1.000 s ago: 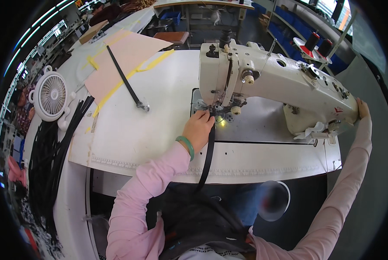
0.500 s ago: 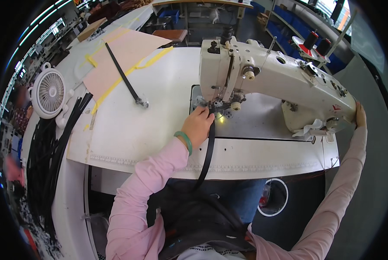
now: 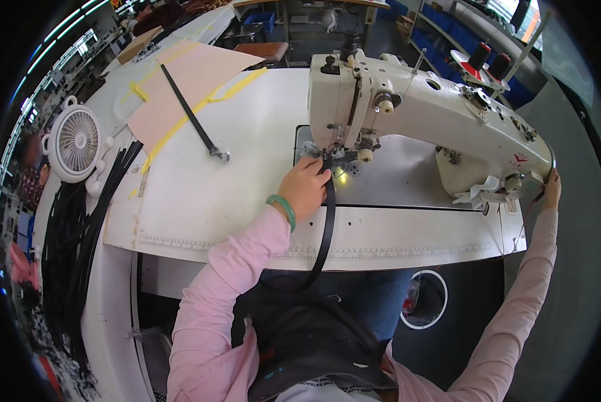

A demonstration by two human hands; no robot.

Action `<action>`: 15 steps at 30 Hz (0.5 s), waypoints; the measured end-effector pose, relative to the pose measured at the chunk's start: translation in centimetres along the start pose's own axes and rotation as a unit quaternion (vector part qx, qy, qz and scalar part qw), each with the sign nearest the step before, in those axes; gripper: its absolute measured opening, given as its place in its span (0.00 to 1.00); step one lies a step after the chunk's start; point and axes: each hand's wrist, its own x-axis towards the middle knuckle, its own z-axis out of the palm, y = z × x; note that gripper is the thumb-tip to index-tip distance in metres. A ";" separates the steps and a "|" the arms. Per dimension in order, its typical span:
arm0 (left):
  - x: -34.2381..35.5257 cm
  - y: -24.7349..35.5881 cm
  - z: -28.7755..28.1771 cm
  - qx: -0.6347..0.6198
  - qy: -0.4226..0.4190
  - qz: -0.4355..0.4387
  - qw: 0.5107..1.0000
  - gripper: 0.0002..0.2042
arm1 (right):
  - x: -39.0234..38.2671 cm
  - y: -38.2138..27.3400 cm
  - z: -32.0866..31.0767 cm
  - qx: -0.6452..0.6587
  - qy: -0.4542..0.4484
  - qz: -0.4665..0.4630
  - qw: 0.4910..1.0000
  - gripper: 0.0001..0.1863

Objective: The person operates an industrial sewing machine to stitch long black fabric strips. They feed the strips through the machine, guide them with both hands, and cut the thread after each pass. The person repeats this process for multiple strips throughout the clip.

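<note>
Worktable (image 3: 233,194), white, with a ruled scale (image 3: 381,252) along its front edge. At its left side, a round white fan (image 3: 79,139); beside and below this, a bundle of black strips (image 3: 64,248) hanging over the edge. Pink sheet (image 3: 179,87), flat on the far left of the top, crossed by yellow tape (image 3: 241,84). Loose black strip (image 3: 188,112), lying slantwise partly over the sheet, a small shiny piece (image 3: 221,155) at its near end. Sewing machine (image 3: 414,94), white, filling the right side and hiding the tabletop behind it. Behind it at right, spools (image 3: 478,56) of dark thread. Brown-topped stool (image 3: 263,50), beyond the far edge. Bin (image 3: 444,301), white-rimmed, on the floor under the front edge, which cuts across its view.

Black strap (image 3: 325,231): upper end beneath the machine's head, remainder running down over the table's front edge. Left hand (image 3: 305,186), green bangle (image 3: 289,210) at the wrist, pinches it just by the needle area; the fingers hide its tip. Right hand (image 3: 552,189): against the machine's right end; grip cannot be told, the palm being hidden.

Count: machine, one; fan, one; sheet, one; loose strip, one; held strap, one; stool, one; bin, one; bangle, one; spools, two; hands, two; bundled strips, several, overlapping, not countable.
</note>
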 end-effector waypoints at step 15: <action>-0.2 -0.3 0.1 -0.013 -0.012 -0.011 1.000 0.14 | 2.0 2.8 1.2 -0.092 0.043 -0.049 0.994 0.27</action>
